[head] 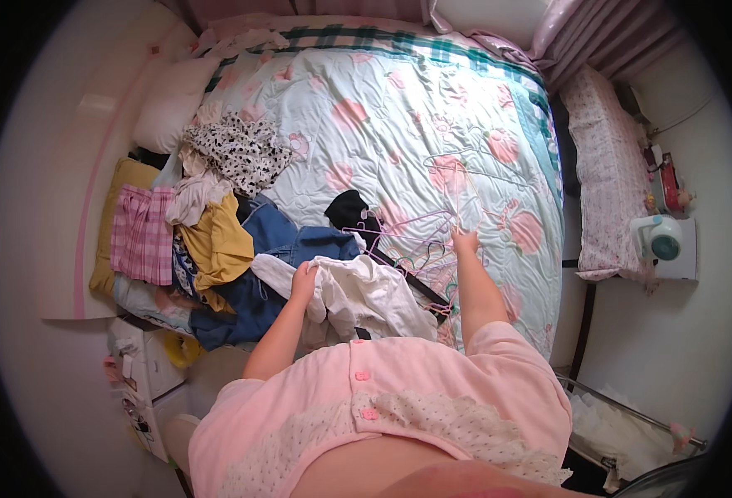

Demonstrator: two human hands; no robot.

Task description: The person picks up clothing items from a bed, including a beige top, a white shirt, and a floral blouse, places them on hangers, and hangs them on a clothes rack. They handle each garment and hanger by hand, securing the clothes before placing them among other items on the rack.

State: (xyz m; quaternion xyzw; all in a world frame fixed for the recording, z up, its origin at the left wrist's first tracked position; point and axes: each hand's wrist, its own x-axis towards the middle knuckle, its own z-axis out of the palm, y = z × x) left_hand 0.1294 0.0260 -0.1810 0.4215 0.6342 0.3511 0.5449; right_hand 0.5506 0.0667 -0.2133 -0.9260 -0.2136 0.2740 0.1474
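Note:
My left hand [304, 281] grips a white long-sleeved garment [372, 292], whose body lies bunched in front of me at the near side of the bed. Farther out to the right, my right hand [465, 241] is closed around a pale, thin clothes hanger [457, 193] that points away from me. Between the hands, several purple, pink and green hangers [409, 239] lie tangled on the quilt. A black garment [348, 208] rests partly under them. Blue denim clothing [279, 233] sits just beyond my left hand.
Heaped clothes cover the bed's left side: a yellow garment [226, 239], a pink plaid skirt [142, 230] and a black-spotted white garment [241, 149]. One teal hanger [497, 171] lies on the strawberry-patterned quilt [341, 149]. At right stand a cloth-covered cabinet [609, 180] and a small fan [661, 239].

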